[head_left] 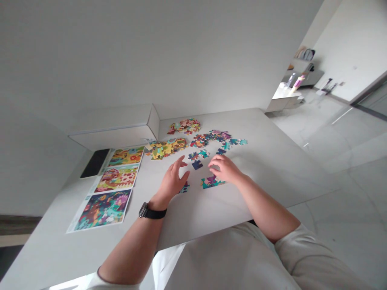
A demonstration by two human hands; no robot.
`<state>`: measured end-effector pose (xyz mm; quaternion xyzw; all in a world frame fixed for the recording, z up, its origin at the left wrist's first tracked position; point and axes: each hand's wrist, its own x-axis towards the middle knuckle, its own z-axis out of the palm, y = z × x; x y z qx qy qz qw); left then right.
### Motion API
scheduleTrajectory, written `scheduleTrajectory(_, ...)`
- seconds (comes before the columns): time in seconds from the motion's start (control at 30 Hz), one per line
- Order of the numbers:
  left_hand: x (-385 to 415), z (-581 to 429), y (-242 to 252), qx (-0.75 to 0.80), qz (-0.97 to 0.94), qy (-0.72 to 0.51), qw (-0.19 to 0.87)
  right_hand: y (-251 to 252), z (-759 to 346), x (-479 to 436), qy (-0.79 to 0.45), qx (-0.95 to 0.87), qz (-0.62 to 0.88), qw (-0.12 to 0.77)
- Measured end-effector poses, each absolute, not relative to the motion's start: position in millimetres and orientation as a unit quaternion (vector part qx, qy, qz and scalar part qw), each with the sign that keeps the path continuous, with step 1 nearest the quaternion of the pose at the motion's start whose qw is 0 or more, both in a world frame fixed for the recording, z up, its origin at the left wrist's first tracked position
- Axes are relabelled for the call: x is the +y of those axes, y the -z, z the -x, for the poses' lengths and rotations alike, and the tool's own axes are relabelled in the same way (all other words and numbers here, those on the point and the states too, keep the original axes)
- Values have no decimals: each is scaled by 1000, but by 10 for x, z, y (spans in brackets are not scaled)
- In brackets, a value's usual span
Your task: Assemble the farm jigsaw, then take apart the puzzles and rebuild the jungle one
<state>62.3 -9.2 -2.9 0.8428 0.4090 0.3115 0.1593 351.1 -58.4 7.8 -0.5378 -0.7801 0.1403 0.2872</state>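
1. We see our left hand (172,179) above the counter (236,205), thumb and fingers spread wide, with nothing visible between them. A black-strapped watch (155,213) circles the wrist behind it.
2. Our right hand (226,169) is well apart from the left, its fingers bent and the grip narrow. We cannot tell whether it holds a piece.
3. Just below the right hand's fingers, and partly covered by them, lies a joined puzzle section (208,183) in teal and purple.
4. Close beside the left hand's thumb, a small teal-and-dark puzzle part (184,188) shows, partly hidden by that hand.
5. Between the two hands and a little beyond them, we find a dark blue piece (197,164) lying flat, with other loose pieces near it.
6. Farther beyond the hands are three heaps: a yellow heap (166,149) ahead of the left hand, a pink-and-red heap (185,126) behind that, and a dark multicoloured heap (202,139) farther right.
7. To the left of our left hand lie three printed pictures (104,209), a black phone (95,163) and, behind them, a white box (121,137).
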Motion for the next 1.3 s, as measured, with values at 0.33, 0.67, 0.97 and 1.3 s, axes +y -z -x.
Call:
scheduleTrajectory(0.33,-210,-602,8,373,-853,-315,187,-296,-4160,5,-12,-681,689,249)
scheduleTrajectory(0.67,-168,-541,65,405,-843,-292,200,74,-4306,618,-13,-645,741,186)
scheduleTrajectory(0.97,-185,-547,46,402,-849,-276,205,107,-4390,580,-20,-613,748,252)
scheduleTrajectory(1.3,-113,-558,55,354,-877,-275,175,156,-4554,626,-14,-595,761,259)
